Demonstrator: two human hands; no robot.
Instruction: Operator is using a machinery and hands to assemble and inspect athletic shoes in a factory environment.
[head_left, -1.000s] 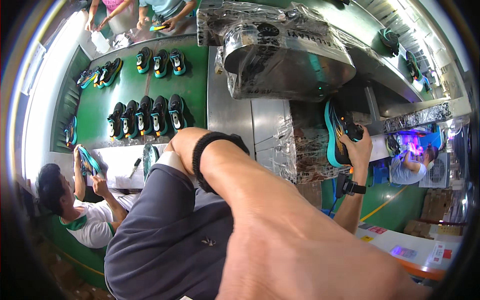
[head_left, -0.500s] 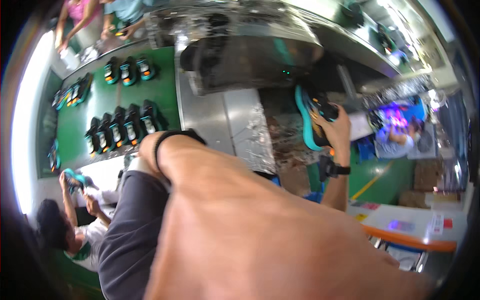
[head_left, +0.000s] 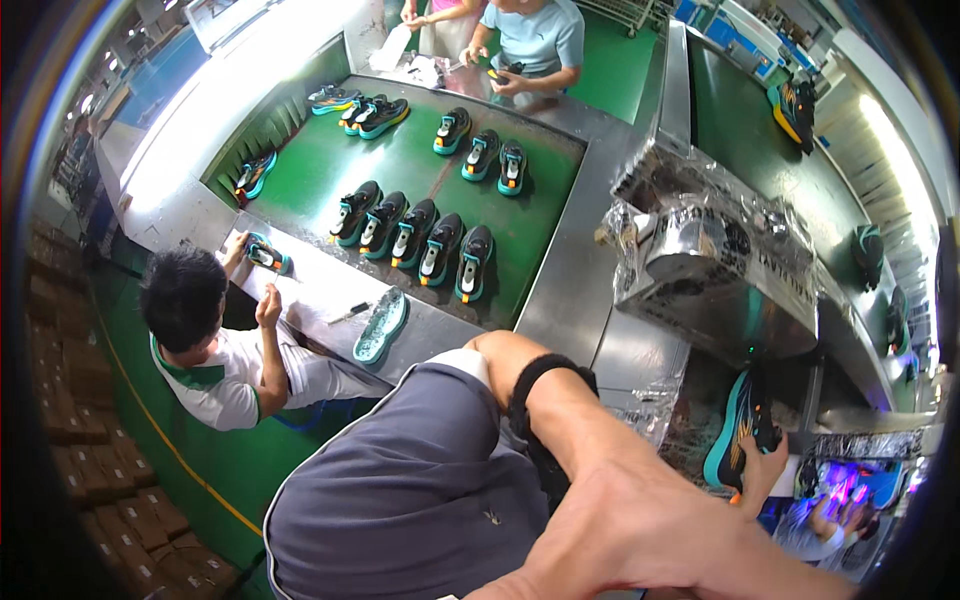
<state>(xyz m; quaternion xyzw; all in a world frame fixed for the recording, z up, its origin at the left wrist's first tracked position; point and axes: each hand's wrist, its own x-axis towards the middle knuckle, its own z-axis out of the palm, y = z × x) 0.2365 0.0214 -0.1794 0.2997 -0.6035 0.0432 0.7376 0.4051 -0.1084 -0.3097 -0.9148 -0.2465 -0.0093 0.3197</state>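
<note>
Near the right side, my right hand (head_left: 765, 465) grips a black running shoe (head_left: 738, 430) with a teal sole and orange accents, its sole side turned left. The shoe is beneath the low end of a metal machine housing (head_left: 735, 255) wrapped in clear plastic. My left arm, with a black band below the elbow, bends across the foreground. My left hand (head_left: 640, 535) is very close at the lower edge, and its fingers run out of view. What it touches, if anything, is hidden.
Several similar shoes (head_left: 411, 235) stand in rows on a green belt (head_left: 540, 180). At left a seated co-worker (head_left: 205, 340) holds a shoe over a white table (head_left: 320, 310), where a teal sole (head_left: 382, 326) lies. Two people stand beyond the belt. Another conveyor (head_left: 735, 100) runs along the right.
The view has swung, so belt, machine and seated co-worker appear farther right. My left hand looks less close and sharper. My right hand keeps its grip on the shoe.
</note>
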